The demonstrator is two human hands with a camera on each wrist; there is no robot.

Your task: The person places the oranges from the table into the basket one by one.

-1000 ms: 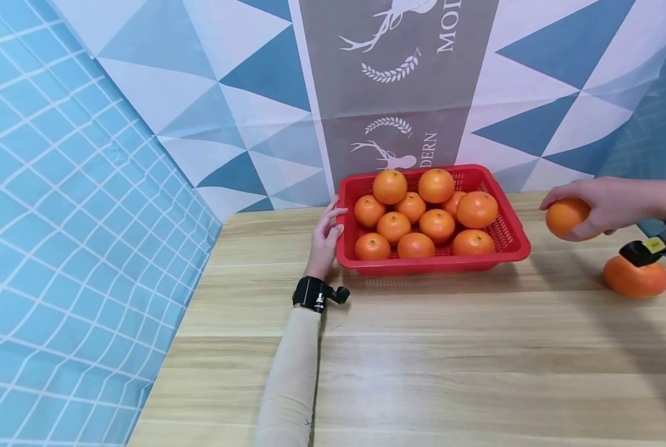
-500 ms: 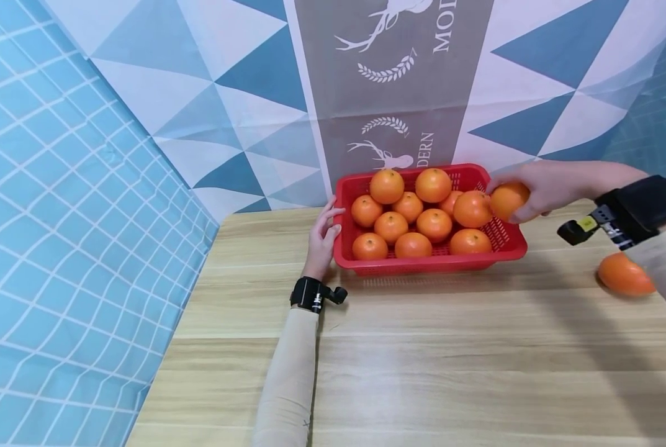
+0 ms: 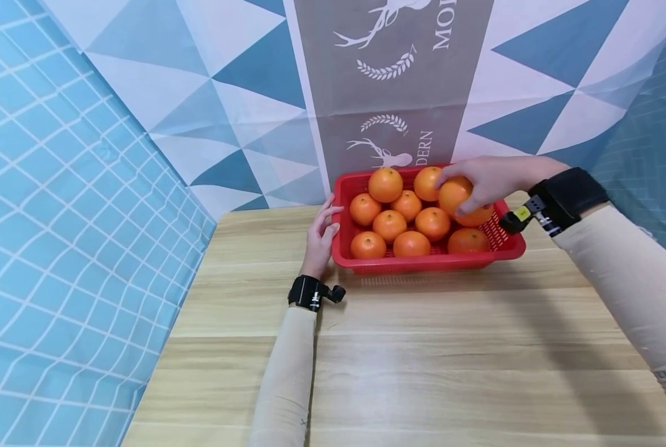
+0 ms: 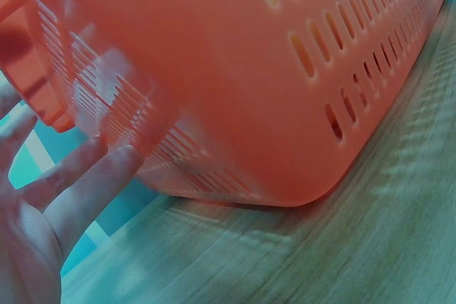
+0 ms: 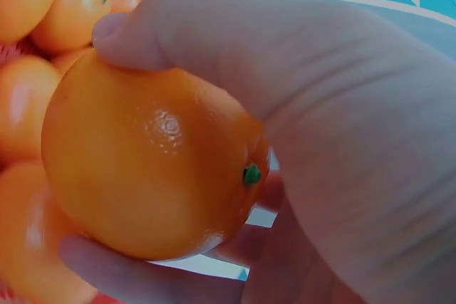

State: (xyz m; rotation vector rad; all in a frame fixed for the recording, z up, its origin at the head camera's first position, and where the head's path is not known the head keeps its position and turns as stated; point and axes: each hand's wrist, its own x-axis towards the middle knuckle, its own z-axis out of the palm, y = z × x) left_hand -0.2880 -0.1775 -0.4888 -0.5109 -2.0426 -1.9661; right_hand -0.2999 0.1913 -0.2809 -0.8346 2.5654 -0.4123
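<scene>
In the head view a red slotted plastic basket (image 3: 388, 267) stands against the back wall with several oranges (image 3: 389, 226) in it. My left hand (image 3: 318, 242) rests at its left end. The left wrist view shows the fairly straight fingers (image 4: 107, 176) of that hand touching the slotted end wall. Over the right part of the basket, my right hand (image 3: 486, 180) holds an orange (image 3: 454, 195) above the others. Seen from the right wrist, the held orange (image 5: 153, 154) has a green stem end, with thumb and fingers curved round it.
The basket sits on a light wooden table (image 3: 411, 360). Behind it hangs a patterned cloth (image 3: 388, 93) with triangles and deer prints. Blue tiled sheeting (image 3: 59, 217) closes off the left. My right sleeve (image 3: 623, 273) crosses the right side of the table.
My right hand has carried the orange leftward from beside the basket to above its right part. The sleeve now covers where another orange lay on the table. My left hand stays put.
</scene>
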